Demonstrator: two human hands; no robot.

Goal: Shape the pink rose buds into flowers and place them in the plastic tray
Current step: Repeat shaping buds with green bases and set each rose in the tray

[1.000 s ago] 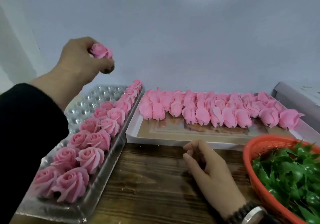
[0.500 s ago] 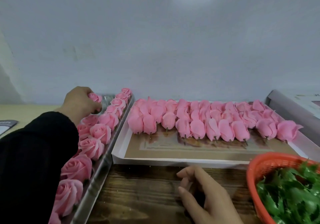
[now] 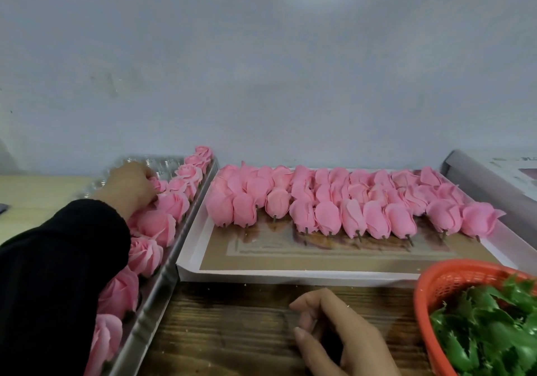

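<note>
My left hand point(image 3: 128, 187) reaches into the clear plastic tray point(image 3: 162, 288) on the left and its fingers hold a shaped pink rose point(image 3: 158, 184) down among the tray's far cells. Several finished pink flowers point(image 3: 158, 224) line the tray's right side; my black sleeve hides its left half. Pink rose buds point(image 3: 348, 204) lie in rows on the white cardboard tray point(image 3: 290, 275) in the middle. My right hand point(image 3: 334, 332) rests on the wooden table with fingers loosely curled, holding nothing.
An orange plastic basket point(image 3: 427, 291) of green leaves point(image 3: 494, 332) sits at the front right. A pale box lid point(image 3: 488, 181) lies at the far right. A grey wall stands close behind the trays. The wooden tabletop point(image 3: 232, 332) shows between tray and basket.
My left hand came down from the air with the shaped rose into the far part of the plastic tray. The right hand stayed on the table. The camera tilted upward.
</note>
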